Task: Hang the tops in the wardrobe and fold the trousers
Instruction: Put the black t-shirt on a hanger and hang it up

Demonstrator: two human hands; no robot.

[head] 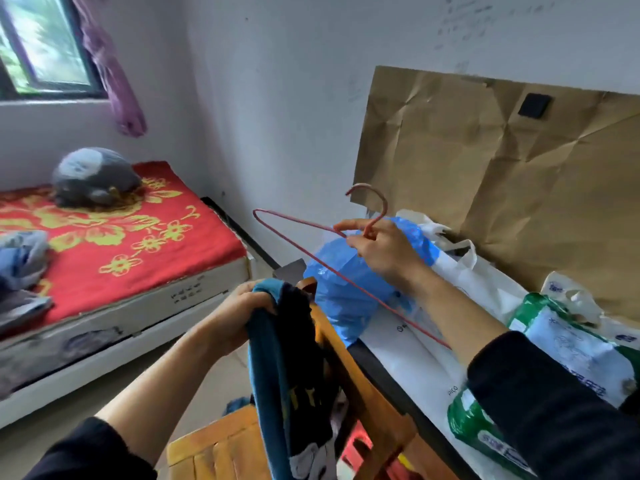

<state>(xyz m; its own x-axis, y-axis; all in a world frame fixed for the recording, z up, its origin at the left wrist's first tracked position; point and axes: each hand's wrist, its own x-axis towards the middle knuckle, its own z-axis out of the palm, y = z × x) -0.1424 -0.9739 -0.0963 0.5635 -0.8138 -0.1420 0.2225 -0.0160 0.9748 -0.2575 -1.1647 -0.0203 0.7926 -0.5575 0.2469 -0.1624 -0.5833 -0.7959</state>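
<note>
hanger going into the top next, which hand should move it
Right, probably. The right hand pinches the red hanger just under its hook, so it can steer it. The left hand grips the dark blue top by its upper edge and can hold it steady.

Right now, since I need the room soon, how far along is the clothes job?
Done: nothing visibly; no wardrobe shows. In hand: the right hand holds a red wire hanger, the left hand grips a blue-and-dark top beside the wooden chair. Left: hanging it, plus crumpled clothes on the red floral bed.
</note>
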